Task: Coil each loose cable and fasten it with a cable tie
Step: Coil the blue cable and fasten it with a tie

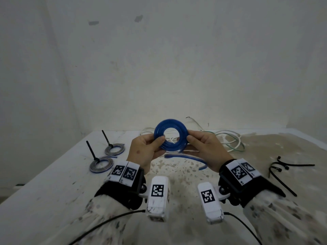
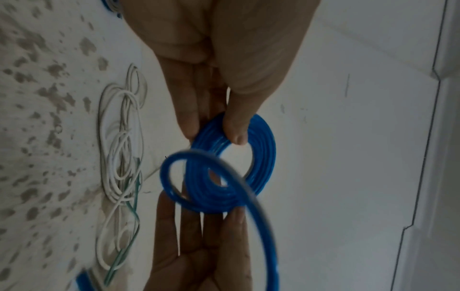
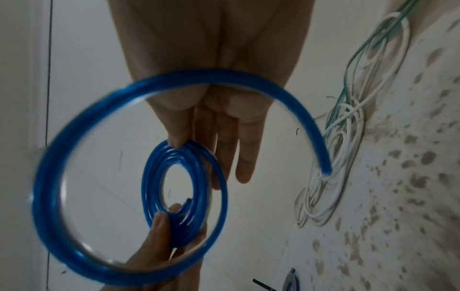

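A blue cable wound into a flat coil (image 1: 170, 135) is held up above the table between both hands. My left hand (image 1: 160, 140) pinches its left edge, thumb in front and fingers behind. At the opposite edge my right hand (image 1: 191, 139) pinches it the same way. The cable's loose tail (image 1: 185, 157) curls out below the coil. The left wrist view shows the coil (image 2: 263, 157) under my left thumb (image 2: 236, 132). In the right wrist view the tail (image 3: 216, 73) loops widely around the coil (image 3: 151, 189).
Two grey coils (image 1: 114, 149) (image 1: 101, 164), each fastened with a black tie, lie on the table at the left. A loose tangle of white and green cables (image 1: 228, 140) lies behind the hands. Several black cable ties (image 1: 283, 168) lie at the right on the stained white table (image 1: 177, 174).
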